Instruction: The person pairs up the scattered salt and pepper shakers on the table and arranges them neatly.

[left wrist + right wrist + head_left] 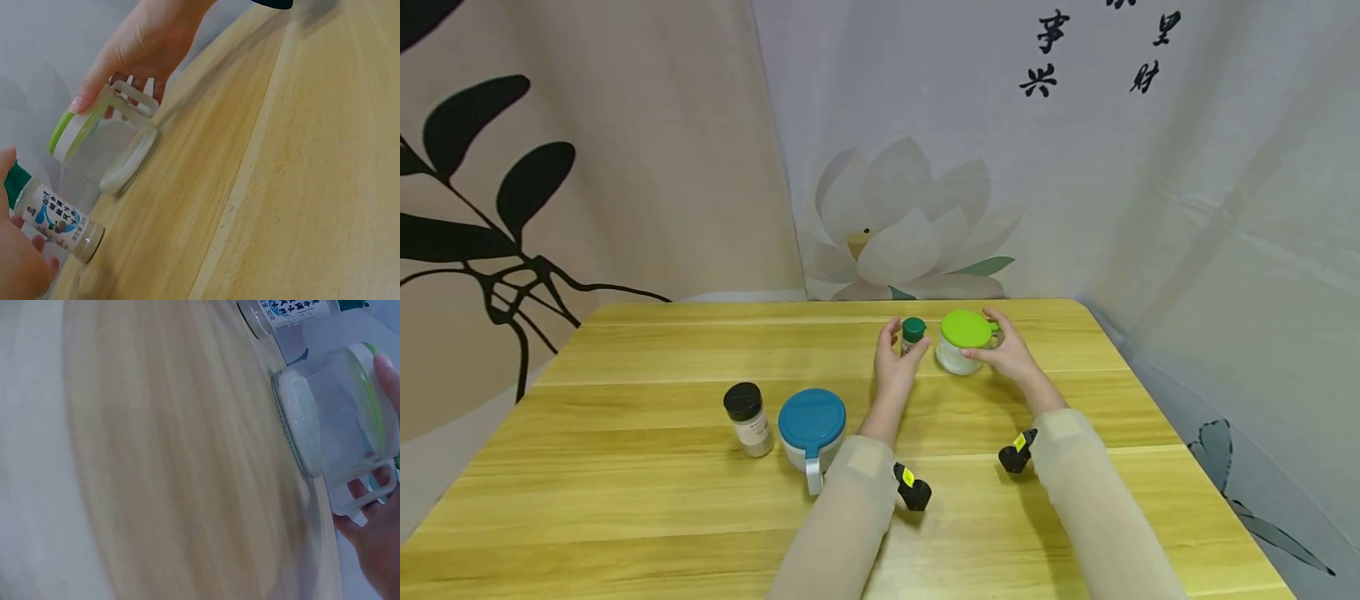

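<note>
In the head view my left hand [895, 362] is curved round a small seasoning bottle [913, 330] with a green cap, thumb on its right side and fingers on its left. The left wrist view shows the bottle's printed label [56, 215] and its base on the table. Just right of it, my right hand [1011, 354] holds a clear glass jar [957, 360] with a lime-green lid [966, 329]. In the right wrist view the thumb lies at the lid's rim, and fingers show by the jar's white handle [362, 497]. White contents cover the jar's bottom.
Left of my left forearm stands a jar with a blue lid [812, 419], its handle facing me. Beside it is a black-capped seasoning bottle [749, 421]. The wooden table [625, 500] ends at a printed curtain [910, 108] behind.
</note>
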The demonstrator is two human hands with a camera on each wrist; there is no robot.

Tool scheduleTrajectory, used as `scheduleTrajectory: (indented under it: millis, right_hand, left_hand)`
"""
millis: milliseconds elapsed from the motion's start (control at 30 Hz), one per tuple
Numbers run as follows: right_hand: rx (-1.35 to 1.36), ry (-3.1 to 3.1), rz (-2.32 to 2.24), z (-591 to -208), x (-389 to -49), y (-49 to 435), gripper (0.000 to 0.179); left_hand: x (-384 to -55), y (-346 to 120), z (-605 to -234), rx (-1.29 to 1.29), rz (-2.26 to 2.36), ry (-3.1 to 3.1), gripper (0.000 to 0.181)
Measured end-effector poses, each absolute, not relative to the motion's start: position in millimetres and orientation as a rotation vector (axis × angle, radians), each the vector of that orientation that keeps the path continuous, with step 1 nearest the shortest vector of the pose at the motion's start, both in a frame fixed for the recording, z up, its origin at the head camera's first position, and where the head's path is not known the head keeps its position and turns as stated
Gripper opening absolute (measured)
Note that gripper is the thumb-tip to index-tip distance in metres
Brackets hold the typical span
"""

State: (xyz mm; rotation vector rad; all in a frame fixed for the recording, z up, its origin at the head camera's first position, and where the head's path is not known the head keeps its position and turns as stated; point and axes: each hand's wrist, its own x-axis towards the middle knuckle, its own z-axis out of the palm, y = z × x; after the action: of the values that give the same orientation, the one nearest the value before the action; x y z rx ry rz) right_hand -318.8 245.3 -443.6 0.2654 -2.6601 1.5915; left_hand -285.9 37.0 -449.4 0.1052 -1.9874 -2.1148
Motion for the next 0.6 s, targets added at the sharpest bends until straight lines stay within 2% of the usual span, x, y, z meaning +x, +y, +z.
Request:
scheduleTrajectory:
  millis: [600]
  right_hand:
    - [0.239,-2.585,1.695,-450.6,-320.0,245.2,0.1]
  left_hand:
    - [-287.7,37.2,-452.7,0.074,-2.106,-2.017,0.065]
